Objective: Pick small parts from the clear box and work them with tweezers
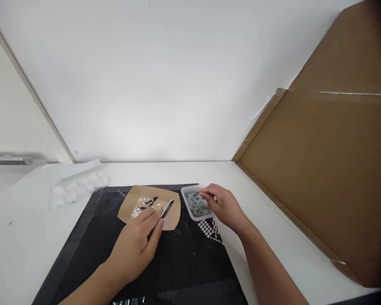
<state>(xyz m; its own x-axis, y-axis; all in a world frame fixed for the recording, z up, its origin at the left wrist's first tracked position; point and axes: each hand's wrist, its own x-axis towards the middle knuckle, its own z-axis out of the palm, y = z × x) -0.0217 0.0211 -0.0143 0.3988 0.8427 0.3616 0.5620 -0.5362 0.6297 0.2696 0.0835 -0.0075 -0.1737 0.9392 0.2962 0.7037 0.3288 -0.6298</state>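
My left hand (136, 245) rests on a black mat (184, 262), fingers closed round a thin black-and-silver tool (167, 209) that looks like tweezers. The tool's tip lies over a tan paper sheet (173, 220) strewn with small white and black bits (146, 204). My right hand (224, 206) reaches into a small clear tray (187, 191) of greenish-grey small parts (195, 204); its fingertips are pinched together among them, and what they hold is too small to tell.
A clear plastic blister tray (76, 186) lies at the back left of the white table (25, 228). A large brown cardboard panel (324, 169) leans along the right side. A white dotted sheet (209, 228) lies just in front of the small tray.
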